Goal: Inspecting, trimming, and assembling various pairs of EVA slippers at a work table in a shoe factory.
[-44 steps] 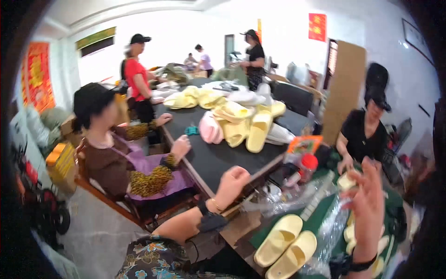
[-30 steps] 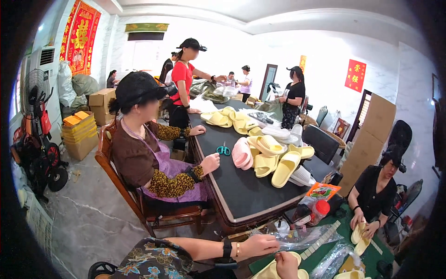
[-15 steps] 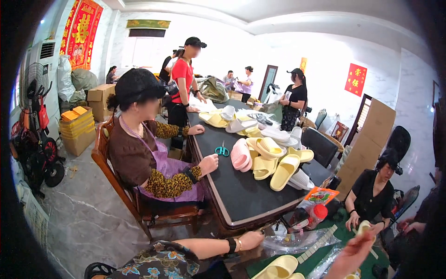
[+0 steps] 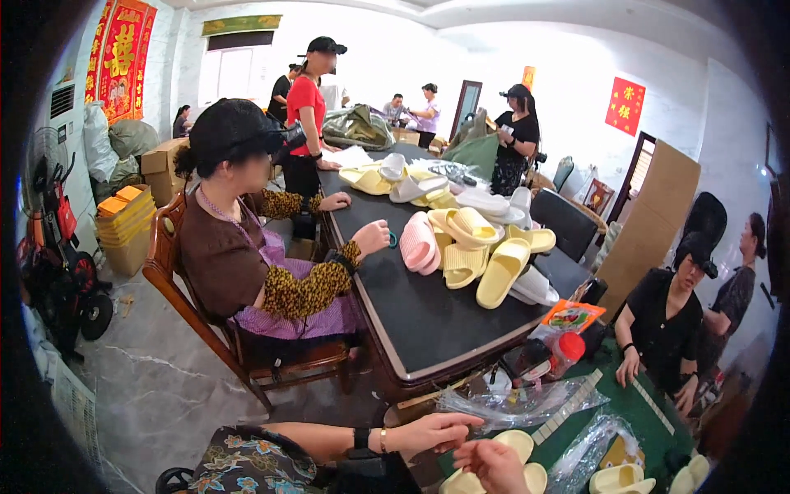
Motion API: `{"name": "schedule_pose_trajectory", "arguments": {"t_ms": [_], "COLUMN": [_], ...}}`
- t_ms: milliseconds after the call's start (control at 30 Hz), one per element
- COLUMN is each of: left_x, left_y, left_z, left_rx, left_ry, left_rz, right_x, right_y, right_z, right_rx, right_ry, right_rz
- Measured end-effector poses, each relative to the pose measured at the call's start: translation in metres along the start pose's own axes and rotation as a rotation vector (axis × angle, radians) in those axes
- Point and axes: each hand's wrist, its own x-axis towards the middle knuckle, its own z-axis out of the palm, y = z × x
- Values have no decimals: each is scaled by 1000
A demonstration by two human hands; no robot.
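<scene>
My left hand [image 4: 432, 431] reaches in from the lower left, a dark band and a gold bracelet on its wrist. Its fingers stretch out to the right, holding nothing, close to the clear plastic bags [image 4: 494, 413]. Just right of it, my right hand [image 4: 494, 466] is held palm inward with loosely bent fingers apart and nothing seen in them. Behind and under the right hand are pale yellow slippers [image 4: 518, 443], partly hidden by it. They lie on a green-topped table [image 4: 594, 402], where another pair of cream slippers [image 4: 621, 480] sits near the lower edge.
A dark table [image 4: 411, 333] ahead carries a heap of yellow, pink and grey slippers [image 4: 504, 272]. Across its left corner sits a co-worker in a wooden chair [image 4: 164, 267]. A red-lidded jar [image 4: 568, 347] and orange packet [image 4: 573, 314] stand between the tables. Another co-worker sits right.
My right hand has moved left, beside my left hand, whose fingers have straightened. The seated co-worker's hand now rises in front of the scissors. The right-hand co-worker's slipper is out of their hands.
</scene>
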Motion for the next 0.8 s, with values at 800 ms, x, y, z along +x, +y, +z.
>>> {"name": "schedule_pose_trajectory", "arguments": {"t_ms": [800], "left_x": [-19], "left_y": [-26], "left_z": [81], "left_rx": [146], "left_ry": [-149], "left_rz": [-505], "right_x": [-157], "right_y": [123], "right_z": [-55], "right_rx": [450], "right_ry": [291], "right_rz": [266]}}
